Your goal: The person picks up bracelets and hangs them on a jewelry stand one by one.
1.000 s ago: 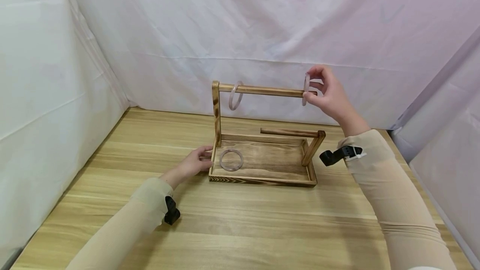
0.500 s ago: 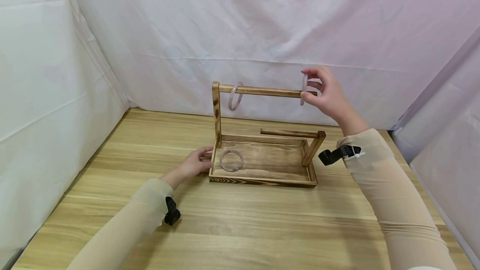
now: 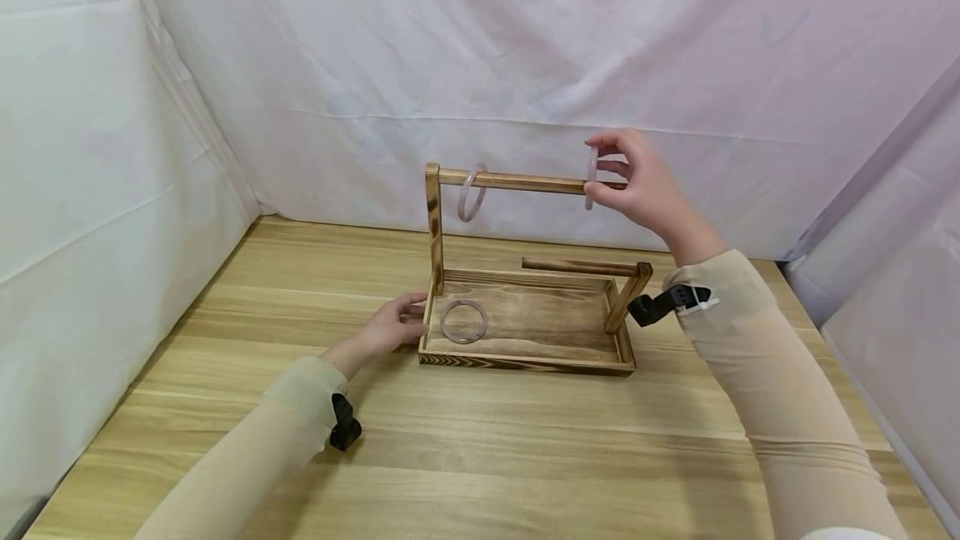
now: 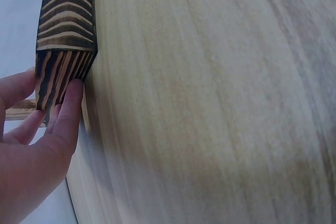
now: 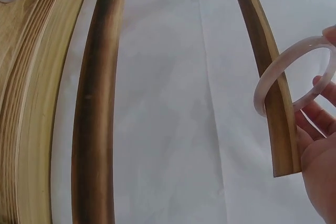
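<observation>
My right hand (image 3: 647, 188) pinches a pale pink bangle (image 3: 592, 177) by its edge in the head view. The upper bar (image 3: 536, 182) of a wooden bangle stand passes through this ring near its free end, as the right wrist view shows. Farther left on that bar hangs a second bangle (image 3: 472, 193). A third bangle (image 3: 463, 322) lies flat in the stand's tray (image 3: 547, 323). My left hand (image 3: 385, 325) holds the tray's left end. Its fingers (image 4: 68, 114) lie against both edges of the striped end wall in the left wrist view.
A lower bar (image 3: 577, 266) juts leftward from the short post (image 3: 628, 298) at the tray's right end. The tall post (image 3: 433, 227) stands at the left end. White cloth (image 3: 480, 48) hangs behind the wooden table (image 3: 480, 457).
My right hand has slid leftward along the upper bar, carrying the bangle further from the free end. The left hand, the stand and the other bangles look unmoved.
</observation>
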The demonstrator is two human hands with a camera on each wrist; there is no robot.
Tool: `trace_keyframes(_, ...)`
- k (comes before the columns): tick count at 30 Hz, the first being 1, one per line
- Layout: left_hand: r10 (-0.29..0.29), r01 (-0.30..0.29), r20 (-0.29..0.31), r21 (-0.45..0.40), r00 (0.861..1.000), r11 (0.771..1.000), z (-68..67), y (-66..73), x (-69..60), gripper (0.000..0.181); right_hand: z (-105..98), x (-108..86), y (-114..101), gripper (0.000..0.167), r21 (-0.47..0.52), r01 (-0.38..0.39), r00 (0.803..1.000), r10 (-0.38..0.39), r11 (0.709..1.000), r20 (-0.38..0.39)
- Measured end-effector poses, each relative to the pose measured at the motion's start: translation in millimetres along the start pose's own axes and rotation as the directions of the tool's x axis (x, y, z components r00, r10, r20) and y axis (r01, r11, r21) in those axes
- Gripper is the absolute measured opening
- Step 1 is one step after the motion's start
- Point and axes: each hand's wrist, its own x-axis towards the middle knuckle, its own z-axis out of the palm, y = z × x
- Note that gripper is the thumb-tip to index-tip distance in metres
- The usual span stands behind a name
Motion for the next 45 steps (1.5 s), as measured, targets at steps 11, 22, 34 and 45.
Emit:
trace_keyframes(11, 0.0, 0.0, 0.003, -0.014, 1.0, 1.0, 0.3, 0.1, -0.1, 0.059, 9.6, 7.2, -5.0, 0.051, -0.033, 0.036, 0.999, -0.035, 0.999, 0.026)
trace_keyframes(22, 0.002, -0.002, 0.006, -0.008, 1.0, 1.0, 1.3, 0.7, -0.7, 0.06, 16.2, 12.9, -9.2, 0.051, -0.045, 0.059, 0.997, -0.056, 0.997, 0.057)
trace_keyframes(34, -0.014, 0.014, -0.007, 0.007, 1.0, 1.0, 0.6, 3.1, -2.3, 0.06, 22.9, 21.2, -13.8, 0.049, -0.052, 0.07, 0.994, -0.066, 0.996, 0.086)
trace_keyframes(45, -0.017, 0.017, -0.006, -0.01, 1.0, 1.0, -0.7, 0.9, -2.4, 0.059, 31.9, 27.9, -18.8, 0.049, -0.029, 0.127, 0.987, -0.123, 0.991, 0.102)
